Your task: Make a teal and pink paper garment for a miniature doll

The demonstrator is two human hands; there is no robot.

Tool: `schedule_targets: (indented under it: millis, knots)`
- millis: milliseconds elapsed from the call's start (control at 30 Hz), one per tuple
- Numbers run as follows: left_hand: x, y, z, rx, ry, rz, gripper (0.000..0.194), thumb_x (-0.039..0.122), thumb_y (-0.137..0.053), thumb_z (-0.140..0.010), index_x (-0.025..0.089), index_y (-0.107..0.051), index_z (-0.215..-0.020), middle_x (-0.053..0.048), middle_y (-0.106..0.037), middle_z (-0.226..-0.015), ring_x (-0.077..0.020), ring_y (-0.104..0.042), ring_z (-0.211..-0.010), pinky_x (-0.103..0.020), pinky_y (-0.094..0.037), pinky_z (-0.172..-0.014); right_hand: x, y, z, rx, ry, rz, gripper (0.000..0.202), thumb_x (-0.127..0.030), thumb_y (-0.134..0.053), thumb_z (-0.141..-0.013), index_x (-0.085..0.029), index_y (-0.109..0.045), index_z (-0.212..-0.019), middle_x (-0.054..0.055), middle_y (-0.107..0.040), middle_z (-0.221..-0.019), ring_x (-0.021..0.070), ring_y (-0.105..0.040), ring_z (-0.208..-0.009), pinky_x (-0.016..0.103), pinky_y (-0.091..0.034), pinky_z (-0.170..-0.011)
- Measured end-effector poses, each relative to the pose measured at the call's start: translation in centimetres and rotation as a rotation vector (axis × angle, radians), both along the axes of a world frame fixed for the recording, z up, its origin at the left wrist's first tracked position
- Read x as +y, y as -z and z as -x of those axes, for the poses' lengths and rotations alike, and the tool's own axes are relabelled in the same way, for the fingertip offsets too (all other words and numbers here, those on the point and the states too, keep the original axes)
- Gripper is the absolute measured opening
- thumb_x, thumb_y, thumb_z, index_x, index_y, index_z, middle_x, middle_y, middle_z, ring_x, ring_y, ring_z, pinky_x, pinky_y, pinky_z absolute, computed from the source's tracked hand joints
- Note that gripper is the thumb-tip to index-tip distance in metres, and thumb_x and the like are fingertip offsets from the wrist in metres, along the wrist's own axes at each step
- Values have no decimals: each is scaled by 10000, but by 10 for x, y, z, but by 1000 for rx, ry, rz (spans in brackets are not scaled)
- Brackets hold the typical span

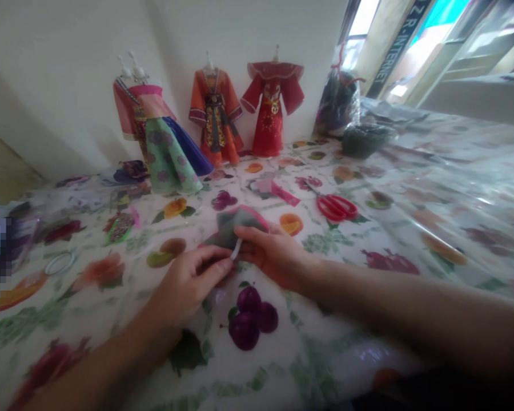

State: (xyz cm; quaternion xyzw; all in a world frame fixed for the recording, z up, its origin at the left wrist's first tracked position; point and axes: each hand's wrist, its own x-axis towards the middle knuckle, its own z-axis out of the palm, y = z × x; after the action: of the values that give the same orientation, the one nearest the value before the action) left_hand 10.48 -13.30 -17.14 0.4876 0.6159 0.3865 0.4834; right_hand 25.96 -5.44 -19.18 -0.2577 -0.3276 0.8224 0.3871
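Note:
A small piece of grey cloth with a pink edge is between my hands, low over the middle of the table. My right hand grips it, with the thumb on top and the fingers beneath. A thin white strip hangs from the cloth toward my left hand. My left thumb and forefinger are pinched on the strip's lower end. The picture is soft, so the cloth's exact shape cannot be made out.
Three miniature dresses on stands, one green and pink, one orange and one red, line the wall. Red-handled scissors and pink scraps lie beyond my hands. A dark plastic-wrapped bundle sits at back right.

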Motion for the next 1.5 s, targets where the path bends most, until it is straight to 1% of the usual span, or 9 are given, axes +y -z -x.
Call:
schedule_targets:
  millis: [133, 300, 600, 733, 867, 1067, 1167, 1300, 1500]
  knots:
    - [2, 0, 0, -39, -1, 12, 182, 383, -695, -895, 247, -771, -988, -8, -757, -891, -180, -691, -873, -272, -493, -778, 1, -2, 0, 27, -16, 1, 166, -256, -801, -741, -165, -666, -776, 0, -693, -701, 145, -661, -643, 311, -566, -694]
    - [2, 0, 0, -55, -15, 17, 155, 362, -707, -880, 250, -772, -964, -2, -752, -866, -172, -689, -843, -262, -491, -750, 1, -4, -1, 23, 16, 18, 185, -231, -812, -720, -163, -645, -757, 5, -695, -735, 157, -667, -681, 321, -559, -694]
    - [3, -1, 2, -72, -44, 67, 180, 385, -726, -863, 229, -766, -942, -17, -754, -846, -174, -680, -826, -276, -492, -763, 1, -1, -2, 11, -29, -52, 179, -243, -823, -738, -145, -674, -756, 25, -707, -744, 159, -678, -706, 323, -565, -730]
    - [2, -4, 1, -209, -103, 130, 168, 363, -751, -843, 217, -764, -926, -20, -750, -831, -166, -676, -811, -272, -505, -769, 1, -4, -2, -11, -4, -22, 189, -279, -782, -779, -156, -639, -764, 8, -669, -718, 145, -650, -677, 316, -559, -716]
    - [-1, -7, -4, -373, -150, 190, 148, 329, -777, -818, 212, -767, -907, -11, -743, -857, -151, -677, -783, -251, -524, -729, 0, -6, -1, -10, 11, 7, 138, -250, -741, -794, -162, -635, -786, -17, -626, -686, 130, -608, -649, 295, -542, -685]
    - [-3, -15, -5, -538, -66, 266, 138, 287, -728, -859, 183, -772, -938, -32, -722, -878, -134, -662, -740, -213, -534, -638, -1, -4, -1, -16, -6, -18, 182, -278, -745, -804, -176, -602, -757, -28, -595, -641, 128, -579, -590, 288, -511, -631]
    - [-4, -20, -3, -616, -71, 301, 120, 271, -710, -863, 175, -768, -906, -34, -712, -831, -125, -653, -692, -189, -514, -569, -2, -5, -2, -14, -14, -36, 204, -299, -754, -811, -187, -595, -752, -25, -617, -669, 131, -588, -604, 284, -502, -628]
    - [-4, -23, -3, -633, -83, 297, 101, 242, -706, -852, 164, -765, -877, -36, -705, -784, -116, -643, -643, -170, -484, -516, -3, -6, -3, -5, -47, -46, 209, -322, -750, -824, -179, -608, -769, -15, -633, -682, 128, -591, -618, 279, -504, -638]
    - [-3, -17, -5, -606, -65, 298, 115, 256, -699, -874, 172, -761, -922, -38, -713, -823, -123, -651, -684, -185, -510, -564, -1, -4, -1, -8, 4, -43, 161, -289, -743, -807, -169, -639, -833, -19, -636, -701, 124, -598, -599, 285, -516, -643]
